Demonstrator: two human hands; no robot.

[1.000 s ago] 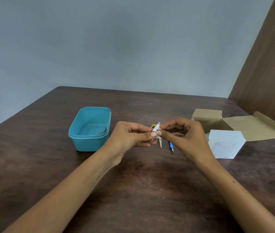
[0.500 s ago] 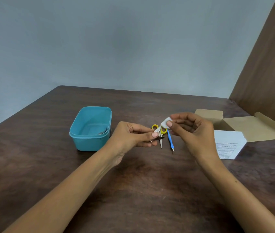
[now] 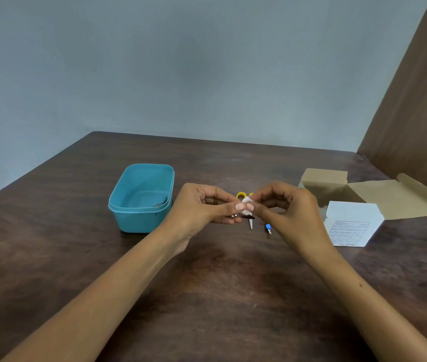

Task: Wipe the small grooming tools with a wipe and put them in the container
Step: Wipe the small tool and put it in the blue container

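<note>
My left hand [image 3: 202,207] pinches a small dark metal tool [image 3: 247,217] above the table. My right hand [image 3: 289,212] presses a small white wipe [image 3: 247,203] against that tool, fingertips of both hands meeting. Behind and under the hands lie yellow-handled scissors [image 3: 241,195] with the blade tip [image 3: 251,225] showing, and a blue-handled tool [image 3: 268,227], both partly hidden. The open teal container [image 3: 118,205] stands left of my left hand with something grey inside at its right end.
An opened brown cardboard box [image 3: 379,194] lies at the right, with a white printed packet [image 3: 350,226] in front of it. A brown wall panel [image 3: 416,105] rises at the far right. The dark wooden table [image 3: 207,296] spreads toward me.
My right hand, which had lifted the wipe away to the right half a second ago, has come back to the tool in my left hand. The left hand stayed put.
</note>
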